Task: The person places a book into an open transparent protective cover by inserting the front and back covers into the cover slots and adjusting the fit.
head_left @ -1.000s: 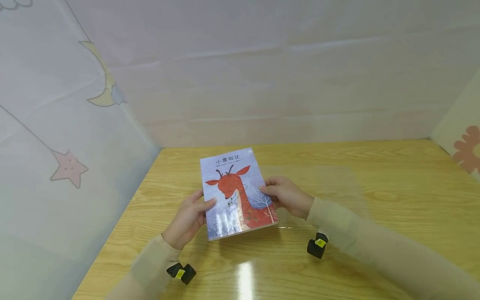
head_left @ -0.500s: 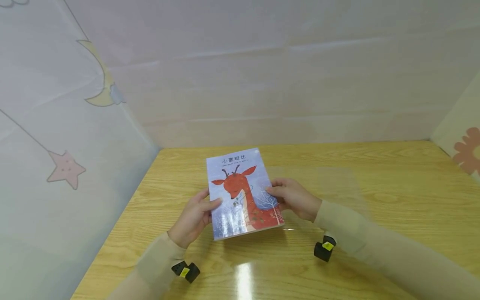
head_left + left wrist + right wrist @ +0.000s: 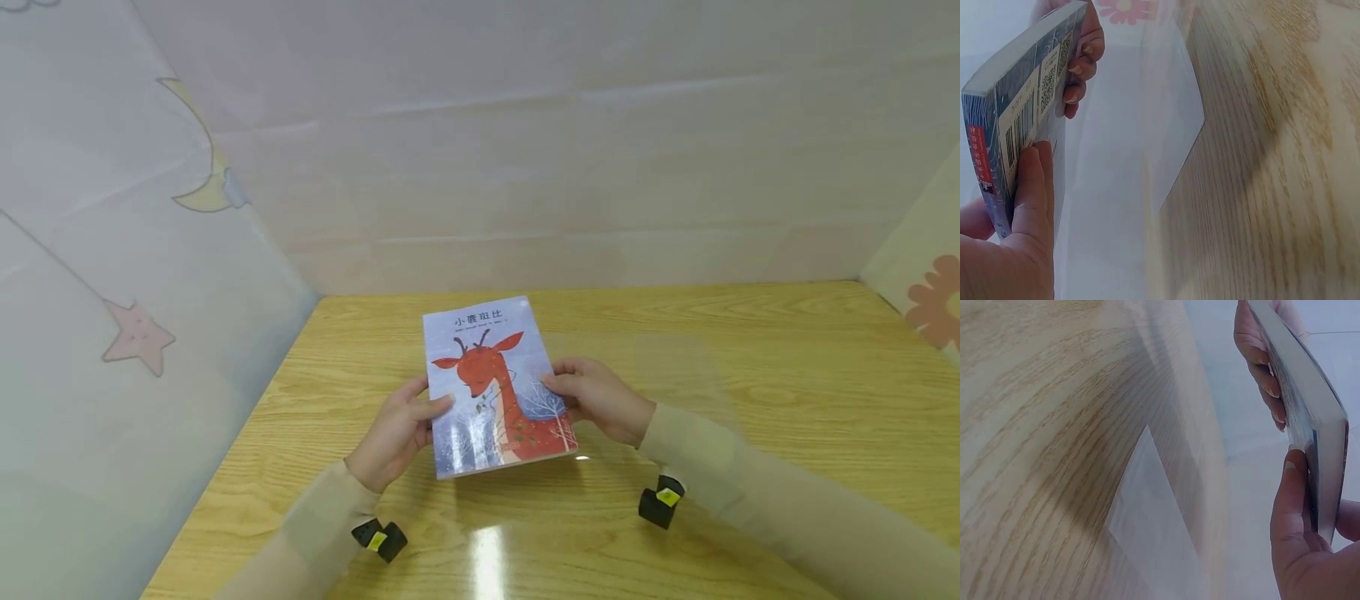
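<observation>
Book [image 3: 491, 375] cover glossy paper; tabletop [image 3: 795, 367] shiny wood; backdrop [image 3: 562, 175] perhaps cloth.

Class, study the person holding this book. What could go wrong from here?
The left hand and right hand hold the book by its sides above the table, so it might drop if either slips. Its glossy cover could slide under the thumbs. The clear sheet on the table is faint and might get creased if the book lands there.
</observation>
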